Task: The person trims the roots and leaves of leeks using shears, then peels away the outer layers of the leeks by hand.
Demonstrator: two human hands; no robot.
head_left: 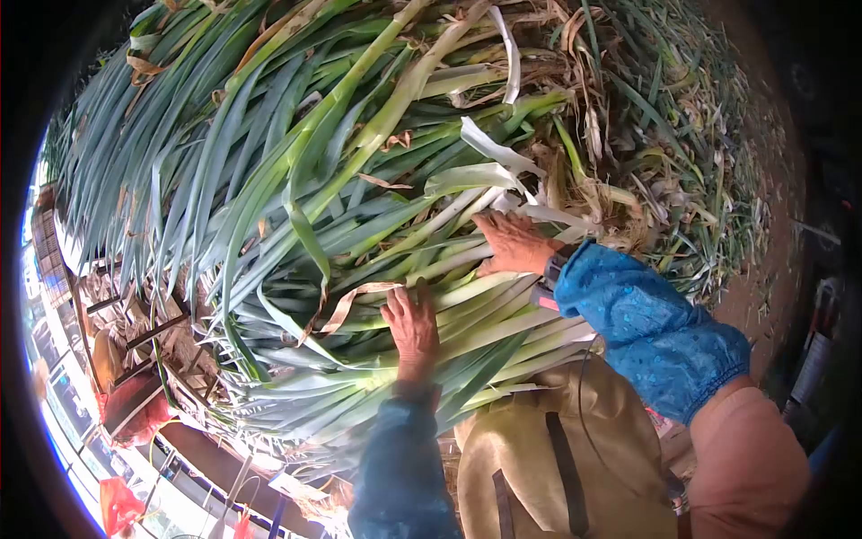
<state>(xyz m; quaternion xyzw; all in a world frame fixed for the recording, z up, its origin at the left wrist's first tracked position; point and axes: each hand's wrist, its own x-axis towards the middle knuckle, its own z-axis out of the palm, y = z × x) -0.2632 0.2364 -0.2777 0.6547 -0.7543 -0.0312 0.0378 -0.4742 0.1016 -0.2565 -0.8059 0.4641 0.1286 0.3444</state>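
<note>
A big heap of long green onions (359, 225) fills the middle of the head view, green leaves to the left and pale stalks to the right. My left hand (413, 331) lies on the leaves, fingers stretched out and pointing away from me. My right hand (514, 242) rests over the white stalks (503, 305), fingers apart and pointing left. Neither hand is wrapped round a stalk. Near the right wrist, which wears a dark watch (555, 267), a small grey and red piece (544, 298) shows beside the sleeve. Loose peeled white leaves (494, 148) lie just beyond the right hand.
Leaf scraps and trimmings (691, 153) cover the ground at the right. Dry roots and brown husks (584, 81) lie along the stalk ends. Red bags (135, 409) and a rack-like frame (135, 332) stand at the lower left. Brown cloth (557, 458) covers my lap.
</note>
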